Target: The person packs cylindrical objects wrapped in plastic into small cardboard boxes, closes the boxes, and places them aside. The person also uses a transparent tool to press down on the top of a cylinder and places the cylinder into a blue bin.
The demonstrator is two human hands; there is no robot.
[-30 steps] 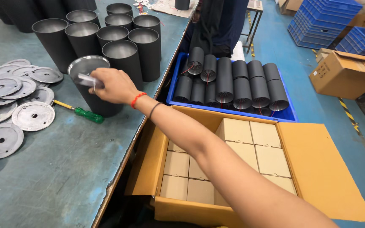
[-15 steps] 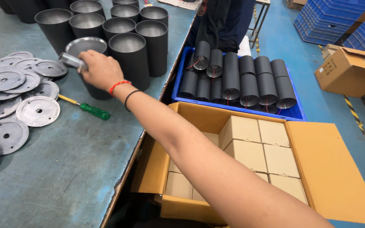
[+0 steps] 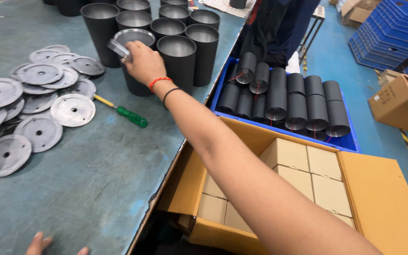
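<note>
where right hand (image 3: 143,63) grips, black cylinder (image 3: 135,59) beneath

Bright, even overhead light, soft shadows, mild sheen on metal, slight wide-angle edge stretch.

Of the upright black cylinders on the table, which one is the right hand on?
The front cylinder nearest the green screwdriver: the right hand rests on its rim, holding a small silvery part; the others stand untouched.
</note>
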